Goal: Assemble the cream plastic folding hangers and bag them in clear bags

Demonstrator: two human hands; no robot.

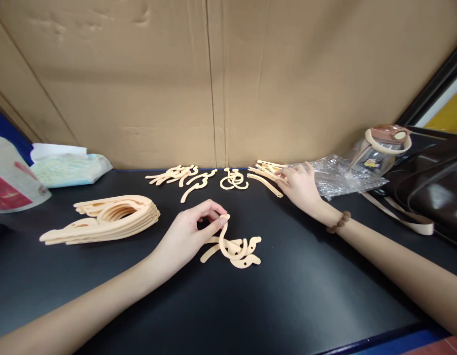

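Left hand (187,231) pinching curved hook (223,244); right hand (300,187) at slender strips (268,185), grip unclear; apparently picking, next needing one separated.

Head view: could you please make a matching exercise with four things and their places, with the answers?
1. Cream hook-shaped piece
2. Thin cream strips
3. Stack of flat, curved cream pieces
4. Clear bottle with brown lid

A. Far right, beside crumpled clear plastic
B. Left part of the black table
C. In the left hand
D. At the right hand

Pairs: 1-C; 2-D; 3-B; 4-A
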